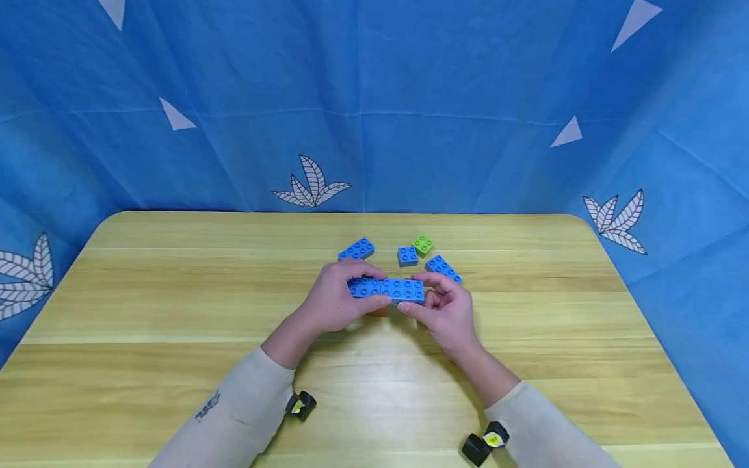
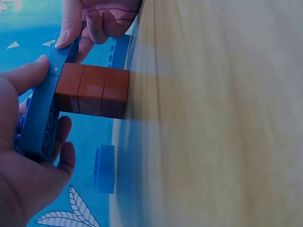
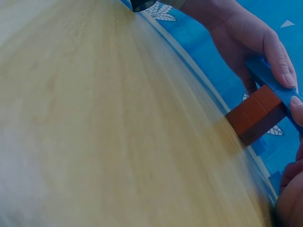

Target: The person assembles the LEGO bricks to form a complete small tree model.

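Observation:
Two blue toy bricks lie end to end in a row across the top of a stack of three brown bricks that stands on the table. My left hand grips the left blue brick, with the thumb along its near side and fingers on the far side. At the other end, my right hand pinches the right blue brick between thumb and forefinger. From the head view, most of the brown stack is hidden under the row. In the right wrist view, my right thumb presses on the brick's side.
Just behind my hands lie a long blue brick on the left, a small blue brick, a green brick and another long blue brick on the right. A blue patterned cloth hangs behind the wooden table.

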The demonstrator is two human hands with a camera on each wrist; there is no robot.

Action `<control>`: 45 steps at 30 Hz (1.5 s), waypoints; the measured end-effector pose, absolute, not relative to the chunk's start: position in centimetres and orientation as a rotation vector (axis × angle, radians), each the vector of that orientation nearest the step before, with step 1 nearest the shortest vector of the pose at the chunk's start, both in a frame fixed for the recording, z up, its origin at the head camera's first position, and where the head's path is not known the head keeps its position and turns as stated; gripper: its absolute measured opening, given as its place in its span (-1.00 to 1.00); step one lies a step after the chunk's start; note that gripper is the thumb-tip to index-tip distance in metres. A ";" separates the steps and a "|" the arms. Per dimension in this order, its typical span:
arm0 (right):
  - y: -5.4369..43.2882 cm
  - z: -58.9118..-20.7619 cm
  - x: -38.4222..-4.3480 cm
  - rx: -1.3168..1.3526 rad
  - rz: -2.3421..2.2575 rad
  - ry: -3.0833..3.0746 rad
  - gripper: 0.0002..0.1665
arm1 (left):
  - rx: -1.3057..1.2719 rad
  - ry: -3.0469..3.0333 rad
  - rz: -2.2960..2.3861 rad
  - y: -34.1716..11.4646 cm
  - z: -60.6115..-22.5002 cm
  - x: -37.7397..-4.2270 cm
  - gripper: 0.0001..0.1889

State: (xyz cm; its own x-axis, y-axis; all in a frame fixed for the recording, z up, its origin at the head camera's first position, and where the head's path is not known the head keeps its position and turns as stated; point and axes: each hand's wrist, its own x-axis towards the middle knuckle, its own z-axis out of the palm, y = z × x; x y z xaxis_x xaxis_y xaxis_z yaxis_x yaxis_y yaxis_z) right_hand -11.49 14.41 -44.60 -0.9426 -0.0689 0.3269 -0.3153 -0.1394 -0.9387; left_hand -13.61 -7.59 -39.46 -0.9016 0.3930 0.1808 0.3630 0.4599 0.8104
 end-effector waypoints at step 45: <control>14.5 -44.7 -11.8 0.340 2.291 -1.957 -0.49 | 0.076 2.799 1.245 -10.3 -41.9 -20.0 -0.41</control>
State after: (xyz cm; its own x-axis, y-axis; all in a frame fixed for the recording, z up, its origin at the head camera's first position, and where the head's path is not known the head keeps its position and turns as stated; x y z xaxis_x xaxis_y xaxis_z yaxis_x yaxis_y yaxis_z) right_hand -11.77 14.50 -44.71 -0.9689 -0.0620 0.2395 -0.2269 -0.1631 -0.9602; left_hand -19.95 -10.31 -41.89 -0.9957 0.0771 -0.0508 0.0139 0.6692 0.7430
